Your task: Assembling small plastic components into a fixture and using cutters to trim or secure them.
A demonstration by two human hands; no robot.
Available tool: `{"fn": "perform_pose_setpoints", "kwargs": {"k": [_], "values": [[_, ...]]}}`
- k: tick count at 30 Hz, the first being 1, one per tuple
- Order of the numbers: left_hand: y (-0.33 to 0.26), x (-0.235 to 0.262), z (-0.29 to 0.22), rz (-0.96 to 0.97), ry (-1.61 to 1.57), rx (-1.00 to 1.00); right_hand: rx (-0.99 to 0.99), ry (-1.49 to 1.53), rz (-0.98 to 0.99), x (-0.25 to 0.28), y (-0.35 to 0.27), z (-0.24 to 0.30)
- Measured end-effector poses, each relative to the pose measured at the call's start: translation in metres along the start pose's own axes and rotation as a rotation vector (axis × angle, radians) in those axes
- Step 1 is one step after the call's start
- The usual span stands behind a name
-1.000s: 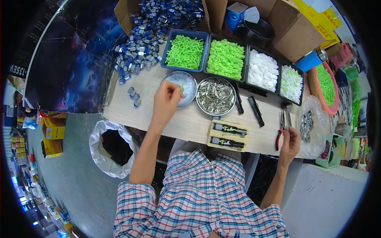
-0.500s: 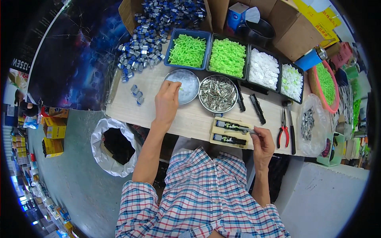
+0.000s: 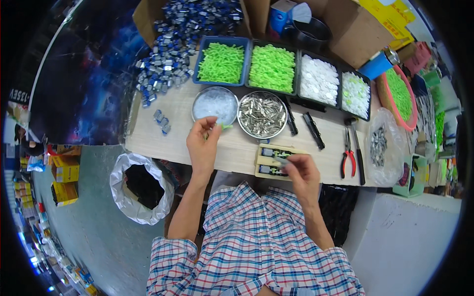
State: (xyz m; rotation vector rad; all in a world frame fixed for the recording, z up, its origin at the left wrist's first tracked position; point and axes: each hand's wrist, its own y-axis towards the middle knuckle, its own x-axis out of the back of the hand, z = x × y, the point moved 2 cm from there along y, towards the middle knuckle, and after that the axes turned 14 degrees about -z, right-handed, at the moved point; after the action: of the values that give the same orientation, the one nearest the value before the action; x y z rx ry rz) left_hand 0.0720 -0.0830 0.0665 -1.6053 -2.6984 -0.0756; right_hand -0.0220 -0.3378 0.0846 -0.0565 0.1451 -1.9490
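Person at a workbench, seen from above, both hands over small parts.

L hand point(image 3: 203, 143) pinches a small green piece point(image 3: 226, 127) btwn fingertips, just below a round metal bowl of clear-white bits point(image 3: 215, 104). R hand point(image 3: 302, 173) has fingers curled at the edge of a small wooden jig point(image 3: 275, 161); it seems to pinch sth tiny, can't tell what. A bowl of silver metal parts point(image 3: 262, 114) sits beside the first bowl; trays of green pieces point(image 3: 221, 62) behind. Red-handled pliers point(image 3: 348, 159) lie to the R, well apart from the hands.
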Motion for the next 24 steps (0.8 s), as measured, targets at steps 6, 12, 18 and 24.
{"fn": "perform_pose_setpoints", "kwargs": {"k": [6,12,18,24], "values": [[-0.053,-0.018,-0.014,0.151,-0.213,0.306,-0.067,0.066,0.016,-0.023,-0.002,-0.009],[-0.068,-0.028,-0.012,0.262,-0.242,0.258,-0.079,0.096,-0.025,-0.015,-0.005,-0.01],[-0.077,-0.028,-0.014,0.333,-0.153,0.135,-0.201,0.152,-0.004,-0.006,-0.001,-0.005],[-0.085,-0.029,-0.015,0.483,-0.027,0.048,-0.294,0.139,0.036,0.012,0.002,-0.003]]}}
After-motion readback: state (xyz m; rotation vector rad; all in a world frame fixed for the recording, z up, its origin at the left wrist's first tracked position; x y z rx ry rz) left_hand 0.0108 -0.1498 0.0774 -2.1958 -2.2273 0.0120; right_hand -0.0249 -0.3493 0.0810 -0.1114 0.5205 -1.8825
